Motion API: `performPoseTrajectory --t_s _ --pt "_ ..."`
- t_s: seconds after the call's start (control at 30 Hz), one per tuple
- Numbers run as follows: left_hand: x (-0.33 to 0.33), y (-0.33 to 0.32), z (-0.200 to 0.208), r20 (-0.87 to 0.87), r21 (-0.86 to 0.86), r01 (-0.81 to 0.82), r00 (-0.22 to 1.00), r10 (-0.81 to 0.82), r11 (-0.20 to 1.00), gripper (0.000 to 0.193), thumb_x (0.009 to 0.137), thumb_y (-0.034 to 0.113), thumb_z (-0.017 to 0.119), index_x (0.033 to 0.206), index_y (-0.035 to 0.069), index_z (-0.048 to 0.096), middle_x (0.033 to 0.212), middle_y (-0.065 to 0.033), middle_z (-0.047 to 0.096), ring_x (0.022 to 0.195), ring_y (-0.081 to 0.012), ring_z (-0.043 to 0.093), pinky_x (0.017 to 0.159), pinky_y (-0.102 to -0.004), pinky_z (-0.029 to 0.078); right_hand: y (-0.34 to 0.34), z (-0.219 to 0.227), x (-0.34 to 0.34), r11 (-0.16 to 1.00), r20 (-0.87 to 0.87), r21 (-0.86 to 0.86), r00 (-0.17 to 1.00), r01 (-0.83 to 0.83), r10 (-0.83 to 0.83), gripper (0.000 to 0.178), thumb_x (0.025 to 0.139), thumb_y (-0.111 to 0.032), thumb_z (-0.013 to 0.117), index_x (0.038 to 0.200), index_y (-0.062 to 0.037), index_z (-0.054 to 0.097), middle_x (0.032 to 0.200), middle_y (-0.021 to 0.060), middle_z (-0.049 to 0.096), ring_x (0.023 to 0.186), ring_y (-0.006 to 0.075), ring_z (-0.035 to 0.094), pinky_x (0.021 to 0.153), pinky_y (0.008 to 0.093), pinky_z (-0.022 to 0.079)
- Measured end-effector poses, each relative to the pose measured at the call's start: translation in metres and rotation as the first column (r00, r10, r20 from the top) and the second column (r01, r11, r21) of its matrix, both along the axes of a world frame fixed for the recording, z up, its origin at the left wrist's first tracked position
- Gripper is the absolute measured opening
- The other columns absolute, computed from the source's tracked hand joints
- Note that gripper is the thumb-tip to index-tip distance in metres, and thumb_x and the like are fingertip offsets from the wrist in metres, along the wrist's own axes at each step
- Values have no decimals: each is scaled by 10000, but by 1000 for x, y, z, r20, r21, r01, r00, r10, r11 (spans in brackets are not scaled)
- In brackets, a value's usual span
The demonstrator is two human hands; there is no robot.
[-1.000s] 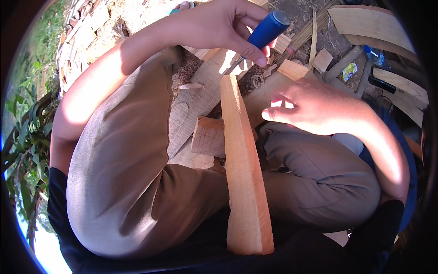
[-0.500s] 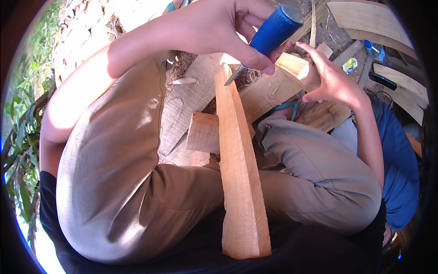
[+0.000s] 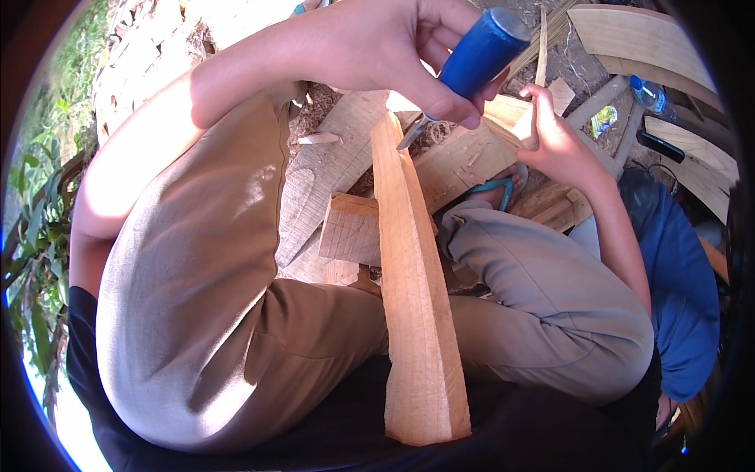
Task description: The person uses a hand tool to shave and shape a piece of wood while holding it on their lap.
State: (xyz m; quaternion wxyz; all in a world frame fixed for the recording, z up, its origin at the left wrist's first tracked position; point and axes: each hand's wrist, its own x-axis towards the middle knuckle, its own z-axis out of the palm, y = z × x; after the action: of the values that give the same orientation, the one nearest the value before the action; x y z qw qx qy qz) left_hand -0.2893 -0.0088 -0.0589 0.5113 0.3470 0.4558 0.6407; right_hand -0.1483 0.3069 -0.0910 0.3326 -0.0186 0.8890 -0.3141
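My left hand [image 3: 393,59] is closed around the blue handle of a chisel [image 3: 487,51]. The chisel's metal blade slants down to the upper right edge of a long tapered piece of wood [image 3: 417,291], seemingly against it. This piece lies lengthwise between my legs, its wide end by my lap and its narrow end away from me. Beneath its middle is a short wooden block [image 3: 351,228]. My right hand [image 3: 558,149] grips another squared wooden block [image 3: 507,118] beside the chisel handle; part of that block is hidden by the hand.
Flat boards [image 3: 326,169] and wood shavings lie on the ground ahead. At the right are curved planks [image 3: 645,43], a plastic bottle [image 3: 649,94], a black phone-like object [image 3: 661,145] and a person's blue garment [image 3: 676,275]. Green plants [image 3: 39,236] stand at the left.
The chisel and my left hand have shifted slightly right. My right hand has turned and drawn a little left and inward with its block; the long piece has barely moved.
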Motion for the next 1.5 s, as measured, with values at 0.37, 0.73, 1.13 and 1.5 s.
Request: performPoseTrajectory --t_s 0.37,0.73,1.13,1.5 --pt "1 -4 -6 -23 34 31 999 -31 999 210 829 -20 811 1021 3 729 955 -11 729 884 -75 661 853 -252 560 -3 6 -9 999 -31 6 999 39 -39 748 805 -83 715 1424 -103 296 1175 264 625 1072 396 662 917 434 510" --pt "-2 -2 -6 6 34 63 998 -63 997 205 840 -10 824 1023 6 732 963 -15 735 895 -68 667 884 -271 563 24 -14 -22 992 -213 104 976 67 -44 968 815 -147 810 1633 -268 308 1394 209 610 1271 376 605 1052 421 476" --pt "13 -3 8 -124 -233 102 983 -134 967 221 782 37 891 940 -7 743 880 -26 730 832 -90 677 772 -257 574 10 95 -77 968 -345 -49 906 244 -246 859 747 -99 854 1522 -164 490 1330 180 664 1143 254 680 995 387 534" --pt "-1 -7 10 -144 -158 -109 986 87 981 253 727 30 916 921 36 753 932 -34 752 850 -120 685 729 -278 549 -8 8 -18 854 -369 508 924 109 102 929 721 -243 844 1551 -194 430 1172 141 631 977 395 694 855 473 577"
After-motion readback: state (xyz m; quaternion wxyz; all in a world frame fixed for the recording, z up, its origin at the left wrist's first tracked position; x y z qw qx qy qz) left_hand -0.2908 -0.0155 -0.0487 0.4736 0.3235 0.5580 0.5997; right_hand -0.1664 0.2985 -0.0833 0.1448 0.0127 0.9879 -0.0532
